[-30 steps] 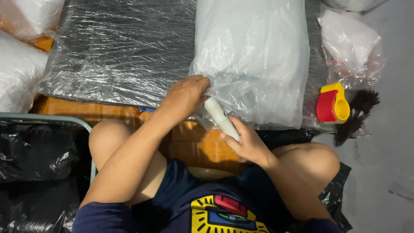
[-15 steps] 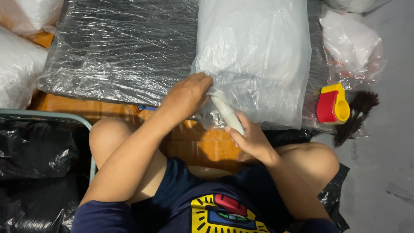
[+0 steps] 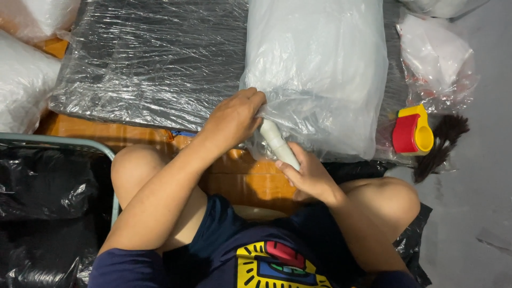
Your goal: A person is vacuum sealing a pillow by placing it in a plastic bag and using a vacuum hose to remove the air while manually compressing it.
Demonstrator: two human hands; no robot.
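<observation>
So the right hand point(image 3: 309, 178) has its fingers wrapped around the near end of a white tube-shaped tool point(image 3: 278, 144), gripping it firmly, and the far tip of that tool is poked in at the near edge of a big clear plastic bag point(image 3: 320, 69) stuffed with something white. The left hand point(image 3: 234, 117) is right beside it, fingers curled and pinching the bunched plastic at the bag's near left corner, basically touching the spot where the tool goes in. The bag lies lengthwise, running from near to far, on top of a flat dark slab wrapped in shiny stretch film point(image 3: 154, 58) that takes up most of the far left part of the scene. That slab sits on an orange-brown wooden surface point(image 3: 240, 181), which shows between the person's bare knees. To the right of the bag there's a red and yellow tape dispenser point(image 3: 410, 130), with a dark feathery brush thing point(image 3: 442, 141) just beside it on the grey floor point(image 3: 480, 213). Another smaller clear bag point(image 3: 434, 53) sits far right. On the near left there's black plastic sheeting point(image 3: 42, 213) with a pale green metal rail point(image 3: 58, 141) along its edge, and more white-filled bags point(image 3: 24, 80) at the far left.
</observation>
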